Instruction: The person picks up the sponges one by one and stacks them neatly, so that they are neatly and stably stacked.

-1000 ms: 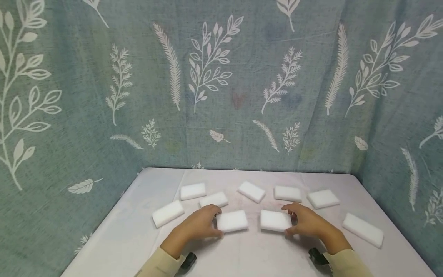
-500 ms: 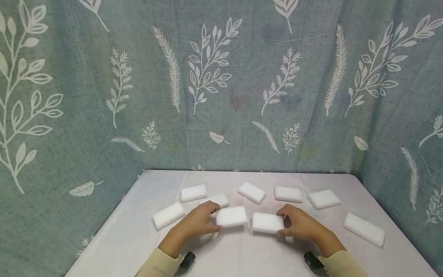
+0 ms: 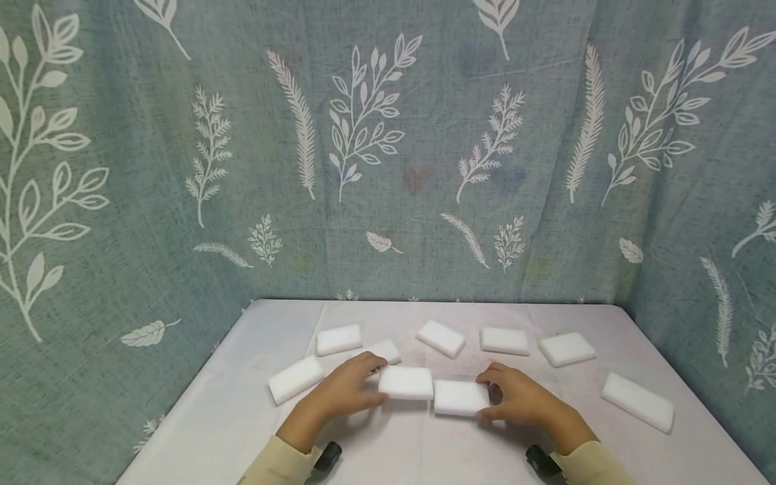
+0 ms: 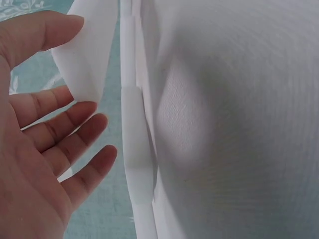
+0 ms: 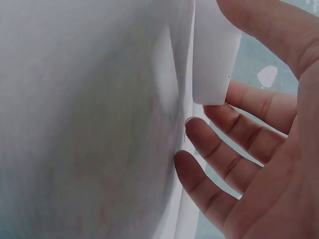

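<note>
Two white block-shaped sponges are held end to end above the table in the head view. My left hand pinches the left sponge by its outer end, thumb on the near side. The right sponge is pinched the same way by my right hand. Its inner end sits right at the left sponge's corner and slightly lower. In the left wrist view, the thumb presses the held sponge while the lower fingers spread. The right wrist view shows the other sponge between thumb and fingers, over a shadow on the cloth.
Several more white sponges lie in an arc behind and beside the hands, including a left one, a back one and a right one. A pale cloth covers the table. A green leaf-patterned curtain encloses the back and sides.
My right hand has moved left with its sponge, closing the gap between the two sponges. The left sponge rose slightly, then came back down a little and levelled.
</note>
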Demonstrator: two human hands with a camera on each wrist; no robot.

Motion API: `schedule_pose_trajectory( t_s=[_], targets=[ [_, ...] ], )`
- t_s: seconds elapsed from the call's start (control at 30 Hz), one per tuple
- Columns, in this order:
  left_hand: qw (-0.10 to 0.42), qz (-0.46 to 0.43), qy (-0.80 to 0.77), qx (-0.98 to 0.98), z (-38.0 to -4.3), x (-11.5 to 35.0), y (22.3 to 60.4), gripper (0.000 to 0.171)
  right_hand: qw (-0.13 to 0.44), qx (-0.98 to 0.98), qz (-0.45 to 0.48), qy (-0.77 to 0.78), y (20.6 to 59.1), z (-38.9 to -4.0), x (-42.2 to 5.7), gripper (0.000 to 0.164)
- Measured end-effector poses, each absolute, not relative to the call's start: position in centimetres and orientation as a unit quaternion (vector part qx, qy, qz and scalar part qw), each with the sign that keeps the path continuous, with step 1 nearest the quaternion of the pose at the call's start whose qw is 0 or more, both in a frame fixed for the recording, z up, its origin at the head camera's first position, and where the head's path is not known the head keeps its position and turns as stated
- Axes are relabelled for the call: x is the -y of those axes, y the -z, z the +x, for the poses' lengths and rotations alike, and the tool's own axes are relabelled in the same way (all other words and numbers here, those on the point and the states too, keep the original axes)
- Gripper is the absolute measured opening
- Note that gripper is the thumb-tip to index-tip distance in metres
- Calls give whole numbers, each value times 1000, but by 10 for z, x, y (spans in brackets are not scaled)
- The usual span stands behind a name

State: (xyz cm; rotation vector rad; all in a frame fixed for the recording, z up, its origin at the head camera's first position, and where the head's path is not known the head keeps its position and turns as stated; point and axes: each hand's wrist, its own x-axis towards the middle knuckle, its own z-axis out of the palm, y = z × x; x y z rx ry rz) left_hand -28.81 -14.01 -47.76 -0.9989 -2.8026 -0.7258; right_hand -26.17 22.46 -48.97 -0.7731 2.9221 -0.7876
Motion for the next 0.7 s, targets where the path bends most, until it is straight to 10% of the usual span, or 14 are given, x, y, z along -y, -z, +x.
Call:
schedule_pose_trajectory(
  t_s=[0.7],
  targets=[
    [53,-326,263,907,-287,128,483,59,37,-915,-277,290,492,-264,-231,58]
  ],
)
